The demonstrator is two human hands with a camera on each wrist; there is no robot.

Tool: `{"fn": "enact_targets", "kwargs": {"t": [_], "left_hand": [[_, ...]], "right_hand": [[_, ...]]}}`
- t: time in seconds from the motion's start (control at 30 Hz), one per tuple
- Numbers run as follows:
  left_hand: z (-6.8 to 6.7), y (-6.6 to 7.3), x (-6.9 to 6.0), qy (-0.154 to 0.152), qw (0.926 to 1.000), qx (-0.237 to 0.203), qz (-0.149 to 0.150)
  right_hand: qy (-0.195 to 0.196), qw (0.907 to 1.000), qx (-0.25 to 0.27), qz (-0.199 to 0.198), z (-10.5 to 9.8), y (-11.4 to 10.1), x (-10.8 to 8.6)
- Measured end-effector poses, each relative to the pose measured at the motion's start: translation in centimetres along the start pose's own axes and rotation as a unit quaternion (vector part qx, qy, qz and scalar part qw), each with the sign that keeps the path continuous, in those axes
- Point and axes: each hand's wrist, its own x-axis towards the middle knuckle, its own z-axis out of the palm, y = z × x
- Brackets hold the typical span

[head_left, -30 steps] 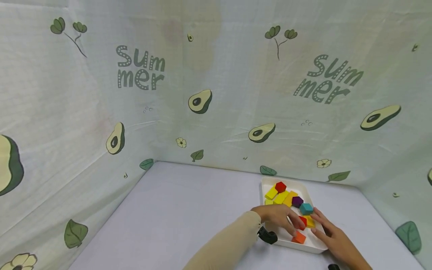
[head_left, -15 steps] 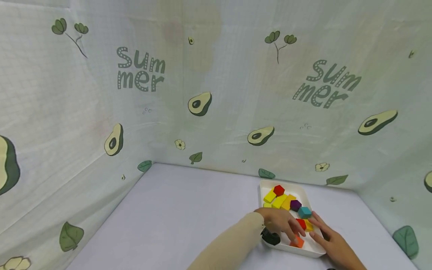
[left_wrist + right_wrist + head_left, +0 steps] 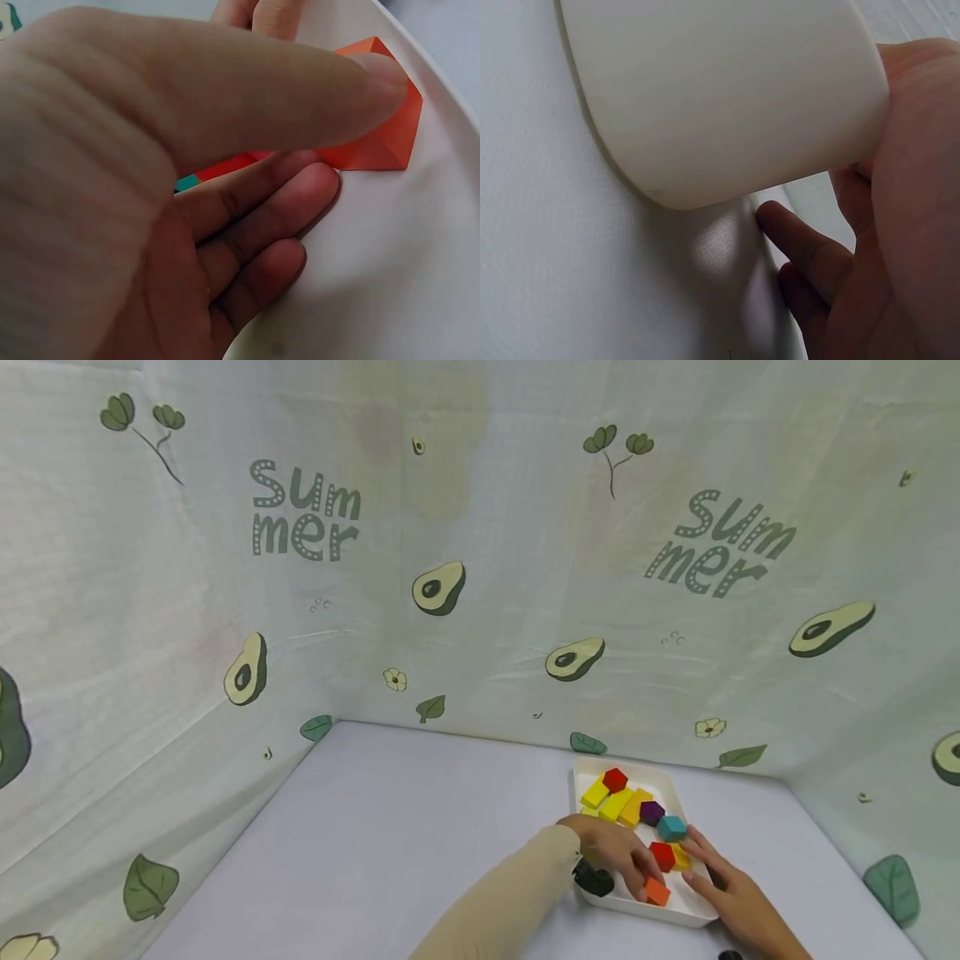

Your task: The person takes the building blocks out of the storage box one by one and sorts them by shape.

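In the head view, my left hand (image 3: 615, 849) reaches into the white tray (image 3: 622, 903). Its thumb and fingertips close on an orange block (image 3: 657, 892) near the tray's front edge. The left wrist view shows the thumb lying across this faceted orange block (image 3: 386, 139); the index finger is mostly hidden behind the thumb. At the tray's right side my right hand (image 3: 738, 893) holds the rim, thumb over the edge. The right wrist view has the tray's outer corner (image 3: 727, 105), with the lower fingers of my right hand (image 3: 855, 277) beside it.
Further in the tray are a red block (image 3: 662, 857), a teal block (image 3: 672, 828), a purple block (image 3: 652, 813), another red block (image 3: 615, 780) and several yellow ones. Patterned cloth walls (image 3: 480, 527) enclose the pale table (image 3: 420, 827).
My left fingers have drawn back from over the red block and curled in at the orange block. More of the red block shows. My right hand stays at the tray rim.
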Motion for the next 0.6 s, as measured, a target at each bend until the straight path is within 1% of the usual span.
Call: {"fn": "enact_targets", "kwargs": {"t": [0.1, 0.2, 0.4, 0.5, 0.6], "left_hand": [[0.26, 0.03, -0.09, -0.005, 1.0, 0.004, -0.003], [0.32, 0.23, -0.22, -0.003, 1.0, 0.001, -0.006], [0.67, 0.42, -0.46, 0.013, 0.9995, -0.016, -0.023], [0.76, 0.47, -0.43, 0.02, 0.9994, -0.013, -0.027], [0.69, 0.6, -0.44, 0.027, 0.9993, -0.004, -0.025]], "right_hand": [[0.003, 1.0, 0.001, -0.009, 0.26, 0.11, -0.19], [0.006, 0.9999, 0.001, -0.012, 0.25, 0.07, -0.12], [-0.003, 1.0, 0.001, 0.001, 0.22, 0.14, 0.04], [-0.009, 1.0, 0.0, 0.001, 0.15, 0.24, 0.08], [-0.004, 0.9999, -0.01, -0.002, 0.0, 0.29, 0.21]]}}
